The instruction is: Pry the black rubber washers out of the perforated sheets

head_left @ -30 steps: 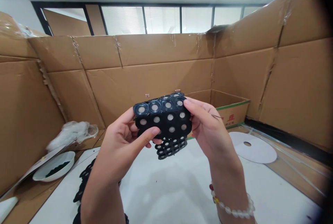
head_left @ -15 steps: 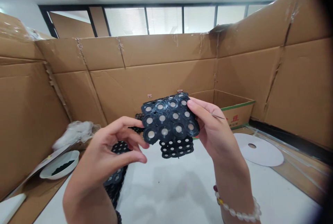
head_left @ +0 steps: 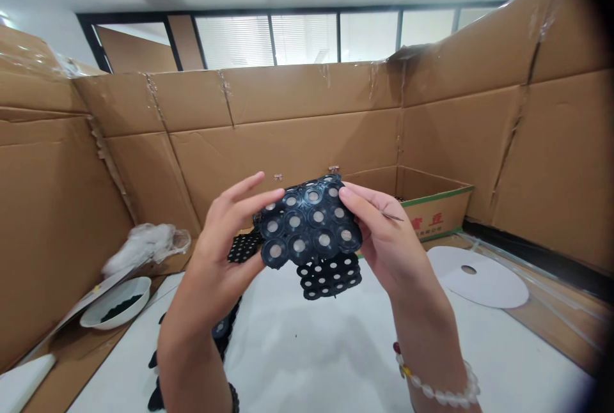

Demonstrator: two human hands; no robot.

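A black sheet of joined round discs with pale grey centres (head_left: 294, 221) is held up in front of me, bent over along its top. My right hand (head_left: 384, 227) grips its right edge, thumb on the front face. A thin pointed metal piece, like a needle (head_left: 393, 216), sticks out from that hand. At the sheet's left side my left hand (head_left: 225, 240) has its index fingertip on the upper edge and its thumb tip hidden behind the sheet; another finger is raised. Below hangs or lies a smaller-looking dotted black sheet (head_left: 330, 277); whether it is joined I cannot tell.
More dotted black sheets (head_left: 244, 247) lie left on the white tabletop (head_left: 307, 362). A white bowl (head_left: 139, 291) with dark bits and crumpled clear plastic (head_left: 144, 247) are at the left. On the right are a white disc (head_left: 499, 279) and a cardboard box (head_left: 441, 215). Cardboard walls (head_left: 297, 100) surround the table.
My left hand has moved up and right, its index finger now on the sheet's top left edge and its thumb behind. The sheet has shifted slightly left in my right hand.
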